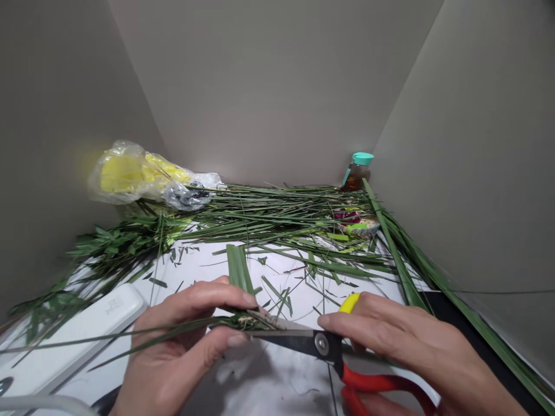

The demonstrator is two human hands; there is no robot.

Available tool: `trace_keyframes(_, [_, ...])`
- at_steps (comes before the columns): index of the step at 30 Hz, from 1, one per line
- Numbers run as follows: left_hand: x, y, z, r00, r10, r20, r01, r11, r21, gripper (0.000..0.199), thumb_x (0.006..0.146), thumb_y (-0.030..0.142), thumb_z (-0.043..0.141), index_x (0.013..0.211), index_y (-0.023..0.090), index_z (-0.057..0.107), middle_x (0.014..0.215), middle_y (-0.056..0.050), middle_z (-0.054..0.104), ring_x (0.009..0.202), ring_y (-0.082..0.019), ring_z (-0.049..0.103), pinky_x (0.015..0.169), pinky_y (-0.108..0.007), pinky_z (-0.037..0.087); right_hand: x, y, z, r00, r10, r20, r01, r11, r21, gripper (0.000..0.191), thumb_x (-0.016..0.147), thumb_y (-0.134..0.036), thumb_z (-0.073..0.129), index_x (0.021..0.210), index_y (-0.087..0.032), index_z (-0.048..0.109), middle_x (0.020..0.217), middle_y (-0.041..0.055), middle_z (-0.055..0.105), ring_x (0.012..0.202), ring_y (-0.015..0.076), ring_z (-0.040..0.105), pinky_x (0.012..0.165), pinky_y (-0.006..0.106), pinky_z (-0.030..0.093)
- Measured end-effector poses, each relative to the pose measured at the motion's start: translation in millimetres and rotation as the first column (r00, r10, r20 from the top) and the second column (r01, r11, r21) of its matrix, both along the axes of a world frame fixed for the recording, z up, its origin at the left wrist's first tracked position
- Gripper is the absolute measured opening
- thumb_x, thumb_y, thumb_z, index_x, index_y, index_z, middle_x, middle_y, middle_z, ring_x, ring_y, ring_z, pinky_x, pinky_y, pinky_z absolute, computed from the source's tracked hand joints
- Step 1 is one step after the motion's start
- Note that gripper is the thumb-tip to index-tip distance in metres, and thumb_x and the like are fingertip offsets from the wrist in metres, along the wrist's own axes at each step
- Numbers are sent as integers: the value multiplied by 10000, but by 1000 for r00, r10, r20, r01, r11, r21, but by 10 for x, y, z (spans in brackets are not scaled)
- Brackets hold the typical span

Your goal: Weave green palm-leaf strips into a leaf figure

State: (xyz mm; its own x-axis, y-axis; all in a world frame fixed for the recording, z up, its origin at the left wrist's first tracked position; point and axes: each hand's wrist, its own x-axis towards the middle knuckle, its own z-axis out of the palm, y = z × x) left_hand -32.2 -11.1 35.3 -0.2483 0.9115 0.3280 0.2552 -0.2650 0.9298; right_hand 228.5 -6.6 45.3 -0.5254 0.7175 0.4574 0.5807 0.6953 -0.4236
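Note:
Between its thumb and fingers, my left hand (182, 341) pinches a small bundle of green leaf blades (217, 321), whose cut ends point right. Long thin blades trail from it to the left. A broad green leaf strip (239, 268) stands up just behind my left fingertips. My right hand (403, 341) holds scissors (321, 344) with red handles and a yellow part at the top. The scissor blades point left, and their tips reach the bundle's end at my left fingertips.
Long green leaves (277, 208) lie across the back. A clear bag with yellow contents (125, 173) sits back left, a teal-lidded bottle (358, 170) back right. A white device (82, 335) lies at left. Leaf scraps litter the white surface (208, 260). Grey panels enclose it.

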Motion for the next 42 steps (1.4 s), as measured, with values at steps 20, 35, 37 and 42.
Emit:
trace_keyframes(20, [20,-33,42,1000,14,10,-13,999,-46,134,615,299,877,639,421,826,641,41,781,638,-230,655,696,-294,545,34,23,-2,998,66,23,-67,996,58,301,979,-331,574,1277,-366,584,983,33,781,821,209,754,651,274,593])
trace_keyframes(35, [10,12,50,996,-81,27,82,996,-23,212,628,205,848,654,415,829,635,45,773,614,-197,642,586,-255,517,60,0,-10,999,-11,40,5,991,134,258,997,-459,553,1231,-375,621,1027,-14,799,922,170,762,758,206,621])
trace_keyframes(37, [3,11,46,995,-91,50,94,994,-62,148,630,230,848,673,371,835,645,7,775,629,-228,661,585,-287,529,55,3,-17,999,-13,36,9,993,116,262,991,-458,567,1237,-386,621,1035,-20,796,924,161,759,766,196,613])
trace_keyframes(42, [-23,25,19,971,-201,133,224,956,-191,204,661,364,829,850,291,847,670,-74,787,737,-334,721,601,-372,573,7,21,62,1000,23,19,-24,994,104,241,1015,-457,517,1156,-340,674,974,2,805,828,155,763,673,180,600])
